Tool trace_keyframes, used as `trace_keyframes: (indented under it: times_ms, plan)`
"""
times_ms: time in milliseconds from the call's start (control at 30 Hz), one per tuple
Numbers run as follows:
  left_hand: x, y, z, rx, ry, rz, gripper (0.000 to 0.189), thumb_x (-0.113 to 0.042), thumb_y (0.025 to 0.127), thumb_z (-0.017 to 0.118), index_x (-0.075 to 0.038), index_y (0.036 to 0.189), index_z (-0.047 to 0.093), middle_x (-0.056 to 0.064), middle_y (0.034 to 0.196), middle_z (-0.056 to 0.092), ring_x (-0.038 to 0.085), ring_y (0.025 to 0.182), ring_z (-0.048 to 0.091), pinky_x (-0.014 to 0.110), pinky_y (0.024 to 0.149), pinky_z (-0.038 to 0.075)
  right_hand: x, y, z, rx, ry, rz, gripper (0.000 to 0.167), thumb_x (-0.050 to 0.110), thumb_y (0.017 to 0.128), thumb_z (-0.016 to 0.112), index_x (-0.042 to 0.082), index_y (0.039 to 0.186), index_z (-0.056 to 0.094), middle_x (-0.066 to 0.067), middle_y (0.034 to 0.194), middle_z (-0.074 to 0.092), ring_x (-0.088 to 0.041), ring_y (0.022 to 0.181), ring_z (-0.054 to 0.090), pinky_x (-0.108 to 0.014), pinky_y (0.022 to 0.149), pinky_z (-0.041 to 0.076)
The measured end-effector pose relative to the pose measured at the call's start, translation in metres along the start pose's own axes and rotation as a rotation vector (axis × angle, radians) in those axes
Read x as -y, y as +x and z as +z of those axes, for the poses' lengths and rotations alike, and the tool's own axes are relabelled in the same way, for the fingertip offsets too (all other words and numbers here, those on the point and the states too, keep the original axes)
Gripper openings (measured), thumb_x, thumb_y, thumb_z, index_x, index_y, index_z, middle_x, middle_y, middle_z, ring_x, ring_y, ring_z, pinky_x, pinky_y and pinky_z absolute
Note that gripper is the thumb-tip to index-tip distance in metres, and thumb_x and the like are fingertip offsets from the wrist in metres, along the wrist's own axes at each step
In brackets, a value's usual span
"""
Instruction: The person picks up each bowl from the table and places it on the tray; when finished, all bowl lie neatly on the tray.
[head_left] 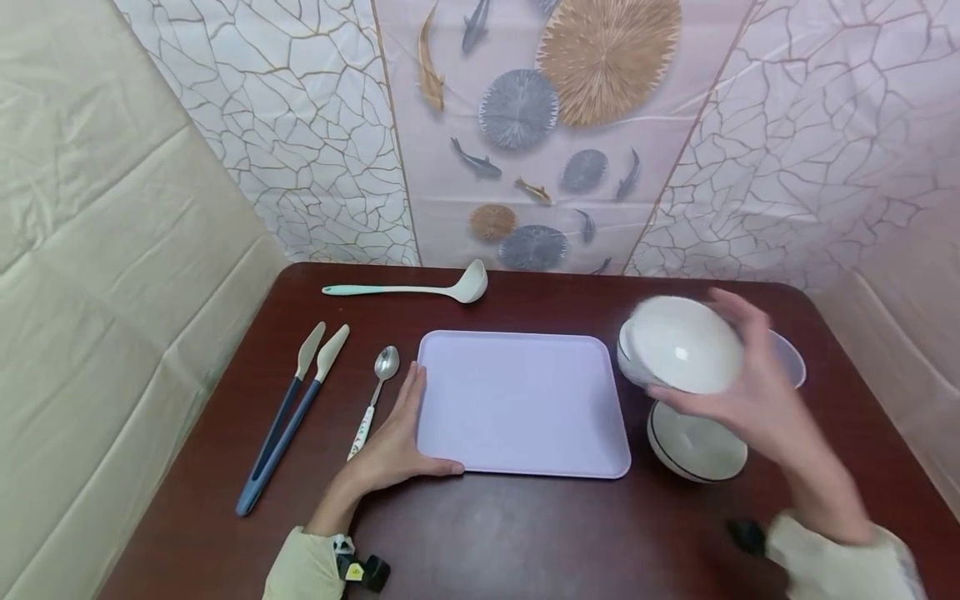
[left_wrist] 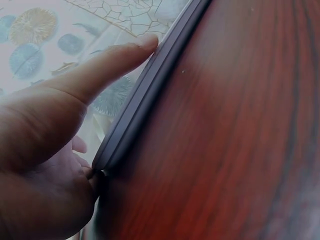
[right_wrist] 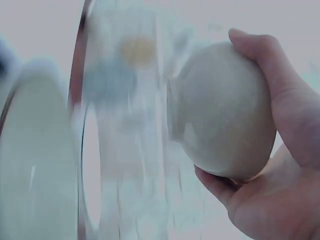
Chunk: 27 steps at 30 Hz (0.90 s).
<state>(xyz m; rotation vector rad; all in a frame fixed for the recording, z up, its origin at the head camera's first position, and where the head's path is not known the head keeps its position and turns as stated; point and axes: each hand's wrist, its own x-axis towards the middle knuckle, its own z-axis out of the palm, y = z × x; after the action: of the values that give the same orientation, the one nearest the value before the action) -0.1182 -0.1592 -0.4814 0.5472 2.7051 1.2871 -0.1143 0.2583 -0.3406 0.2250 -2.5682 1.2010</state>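
At the corner of a pale lavender rectangular tray (head_left: 525,400) rests my left hand (head_left: 397,437), straight fingers along its left side and thumb at the front edge. The left wrist view shows the thumb tip against the tray's rim (left_wrist: 131,112). My right hand (head_left: 772,408) grips a white bowl (head_left: 686,346), slightly blurred, between thumb and fingers, right of the tray. In the right wrist view the bowl (right_wrist: 222,110) shows its rounded outside and foot ring. Behind the held bowl, another white bowl (head_left: 628,362) is partly hidden.
A dark-rimmed bowl (head_left: 697,446) sits nearer me, and a pale lavender dish (head_left: 790,358) is partly covered by my right hand. Left of the tray lie a spoon (head_left: 386,364) and blue-handled tongs (head_left: 279,442). A ladle (head_left: 468,283) lies behind the tray.
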Motion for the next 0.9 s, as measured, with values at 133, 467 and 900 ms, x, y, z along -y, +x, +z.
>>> trace_keyframes:
  times_ms: [133, 467, 900]
  plan:
    - [0.001, -0.002, -0.003, 0.012, 0.019, 0.001, 0.144, -0.055, 0.059, 0.090, -0.003, 0.156, -0.003, 0.013, 0.162, -0.009, 0.019, 0.147, -0.003, 0.045, 0.113, 0.021, 0.028, 0.031, 0.067, 0.091, 0.122, -0.074, 0.122, 0.026, 0.055, 0.098, 0.020, 0.153, 0.025, -0.005, 0.149, 0.037, -0.025, 0.125, 0.044, -0.037, 0.098, 0.039]
    - [-0.001, -0.007, -0.009, 0.028, 0.064, -0.031, 0.142, -0.055, 0.061, 0.090, -0.002, 0.156, -0.002, 0.015, 0.162, -0.005, 0.019, 0.147, -0.002, 0.044, 0.113, 0.021, 0.039, 0.067, 0.198, 0.239, 0.144, -0.089, 0.125, 0.036, 0.051, 0.098, 0.007, 0.151, 0.028, -0.012, 0.146, 0.039, -0.027, 0.124, 0.046, -0.047, 0.100, 0.039]
    - [0.001, -0.008, -0.009, 0.026, 0.048, -0.031, 0.141, -0.056, 0.062, 0.088, -0.003, 0.156, -0.002, 0.014, 0.163, -0.004, 0.017, 0.147, 0.000, 0.041, 0.113, 0.023, 0.032, 0.076, 0.246, 0.300, 0.082, -0.079, 0.118, 0.039, 0.052, 0.096, 0.001, 0.145, 0.034, -0.015, 0.133, 0.041, -0.029, 0.115, 0.050, -0.046, 0.096, 0.042]
